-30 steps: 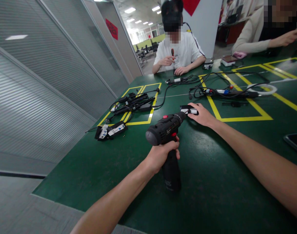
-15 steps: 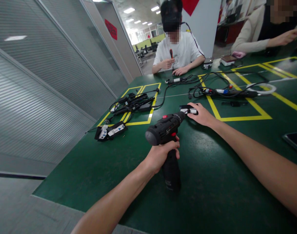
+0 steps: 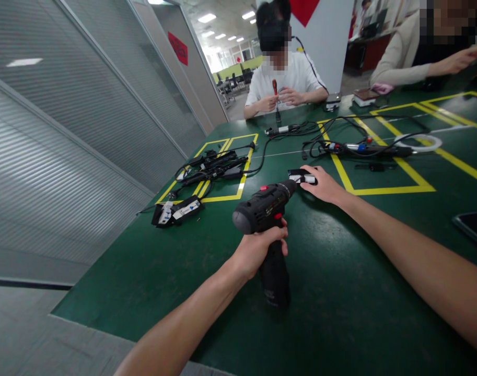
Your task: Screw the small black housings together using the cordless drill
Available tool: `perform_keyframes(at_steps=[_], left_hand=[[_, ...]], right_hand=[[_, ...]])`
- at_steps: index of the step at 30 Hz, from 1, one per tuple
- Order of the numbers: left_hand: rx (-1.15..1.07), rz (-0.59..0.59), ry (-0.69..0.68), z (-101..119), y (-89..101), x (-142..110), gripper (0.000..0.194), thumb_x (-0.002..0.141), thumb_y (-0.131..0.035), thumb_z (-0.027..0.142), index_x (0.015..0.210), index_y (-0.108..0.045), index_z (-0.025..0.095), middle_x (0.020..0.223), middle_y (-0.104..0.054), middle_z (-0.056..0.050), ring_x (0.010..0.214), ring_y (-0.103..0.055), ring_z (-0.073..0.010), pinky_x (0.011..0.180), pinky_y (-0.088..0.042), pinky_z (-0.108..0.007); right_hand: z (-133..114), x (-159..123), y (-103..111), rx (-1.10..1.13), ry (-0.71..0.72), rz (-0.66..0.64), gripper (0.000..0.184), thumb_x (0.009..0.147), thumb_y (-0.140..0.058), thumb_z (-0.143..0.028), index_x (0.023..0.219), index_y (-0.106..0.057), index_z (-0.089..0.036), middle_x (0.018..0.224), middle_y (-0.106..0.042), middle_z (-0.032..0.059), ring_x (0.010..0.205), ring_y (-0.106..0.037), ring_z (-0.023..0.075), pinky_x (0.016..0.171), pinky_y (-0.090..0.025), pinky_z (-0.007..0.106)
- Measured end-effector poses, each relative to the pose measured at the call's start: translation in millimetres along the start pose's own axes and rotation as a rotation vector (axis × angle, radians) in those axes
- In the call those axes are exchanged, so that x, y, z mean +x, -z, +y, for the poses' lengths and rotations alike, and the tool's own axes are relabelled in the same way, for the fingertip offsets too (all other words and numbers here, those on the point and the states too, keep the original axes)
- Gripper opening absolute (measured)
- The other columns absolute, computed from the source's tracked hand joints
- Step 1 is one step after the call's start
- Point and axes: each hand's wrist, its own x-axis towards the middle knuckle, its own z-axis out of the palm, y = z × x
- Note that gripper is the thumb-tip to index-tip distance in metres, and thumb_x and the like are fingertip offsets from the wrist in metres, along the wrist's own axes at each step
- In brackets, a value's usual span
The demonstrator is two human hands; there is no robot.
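Note:
My left hand [image 3: 262, 248] is wrapped round the grip of a black cordless drill [image 3: 264, 206] with red buttons. The drill points forward and to the right, and its chuck end is close to a small black and white block [image 3: 303, 177]. Fingers of my right hand [image 3: 320, 184] hold that block on the green table. Whether the bit touches the block I cannot tell. Left of the drill lies an opened black case [image 3: 177, 210] with white and blue parts inside.
Black cables and adapters [image 3: 218, 164] lie in a yellow-taped area. More cables and a pen-like tool [image 3: 363, 148] are at right, beside a white ring [image 3: 432, 142]. A phone-like slab [image 3: 473, 227] sits near the right edge. Across the table [image 3: 207, 266], a person holds a screwdriver [image 3: 275, 89].
My hands, the drill and the block stay almost still. The person opposite has lifted one hand from the table towards the screwdriver.

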Motion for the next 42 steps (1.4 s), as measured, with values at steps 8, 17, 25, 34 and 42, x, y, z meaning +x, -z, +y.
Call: perform_keyframes(at_steps=[8, 17, 25, 34, 42], left_hand=[[0.016, -0.021, -0.022, -2.0, 1.0, -0.1, 0.023, 0.074, -0.059, 0.026, 0.093, -0.058, 0.014, 0.063, -0.059, -0.002, 0.052, -0.053, -0.0108, 0.056, -0.041, -0.024], [0.049, -0.018, -0.014, -0.2, 0.7, -0.1, 0.024, 0.074, -0.059, 0.029, 0.093, -0.058, 0.013, 0.056, -0.057, -0.001, 0.052, -0.053, -0.0123, 0.057, -0.040, -0.024], [0.041, -0.021, -0.011, -1.7, 1.5, 0.2, 0.024, 0.075, -0.059, 0.028, 0.094, -0.058, 0.014, 0.056, -0.057, -0.001, 0.053, -0.052, -0.0120, 0.056, -0.041, -0.024], [0.046, -0.032, -0.005, -2.1, 2.1, -0.2, 0.022, 0.077, -0.058, 0.029, 0.094, -0.057, 0.015, 0.056, -0.057, -0.001, 0.052, -0.051, -0.0118, 0.055, -0.040, -0.023], [0.057, -0.013, -0.001, -3.1, 1.5, -0.1, 0.023, 0.076, -0.059, 0.028, 0.094, -0.057, 0.014, 0.056, -0.058, -0.001, 0.052, -0.051, -0.0115, 0.055, -0.040, -0.023]], right_hand=[[1.0, 0.3, -1.2, -0.011, -0.005, -0.008, 0.052, 0.079, -0.059, -0.036, 0.130, -0.048, -0.032, 0.111, -0.050, 0.0068, 0.099, -0.059, 0.0262, 0.090, -0.047, 0.043], [2.4, 1.1, -2.1, -0.004, 0.002, -0.002, 0.053, 0.078, -0.060, -0.035, 0.130, -0.048, -0.032, 0.111, -0.051, 0.0069, 0.099, -0.060, 0.0263, 0.091, -0.047, 0.044], [3.4, 1.0, -2.5, -0.007, 0.001, 0.001, 0.053, 0.079, -0.060, -0.036, 0.130, -0.048, -0.032, 0.112, -0.050, 0.0072, 0.100, -0.060, 0.0267, 0.091, -0.047, 0.043], [0.0, -0.2, 1.1, 0.000, -0.009, -0.016, 0.052, 0.080, -0.059, -0.036, 0.130, -0.048, -0.033, 0.109, -0.049, 0.0068, 0.098, -0.060, 0.0264, 0.090, -0.046, 0.043], [2.2, 0.8, -1.5, -0.007, 0.005, -0.007, 0.053, 0.079, -0.060, -0.036, 0.131, -0.048, -0.030, 0.111, -0.049, 0.0071, 0.098, -0.060, 0.0257, 0.092, -0.045, 0.042]])
